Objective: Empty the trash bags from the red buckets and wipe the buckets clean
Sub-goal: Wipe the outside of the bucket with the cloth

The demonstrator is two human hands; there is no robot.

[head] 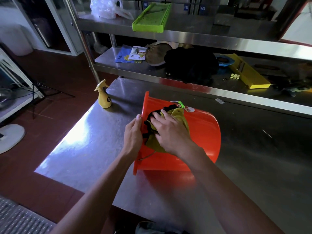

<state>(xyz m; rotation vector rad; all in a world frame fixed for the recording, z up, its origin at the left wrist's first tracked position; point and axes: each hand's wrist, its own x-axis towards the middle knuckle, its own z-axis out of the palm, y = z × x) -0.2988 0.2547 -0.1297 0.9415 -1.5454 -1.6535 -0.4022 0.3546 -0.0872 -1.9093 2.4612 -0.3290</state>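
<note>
A red bucket [202, 132] lies on its side on the steel table [94, 142], its open rim facing left. My left hand [133, 134] grips that rim near its upper part. My right hand [170, 130] presses a yellow-green cloth with black edging [179, 114] flat against the bucket's outer wall, fingers spread. A thin wire handle hangs below the rim. The inside of the bucket is hidden from view.
A yellow spray bottle [104, 96] stands at the table's far left corner. Steel shelves [185, 38] behind hold a green tray [151, 18], a plastic bag [105, 7], a black cloth heap [192, 65] and a yellow tray [248, 73]. Red tiled floor lies to the left.
</note>
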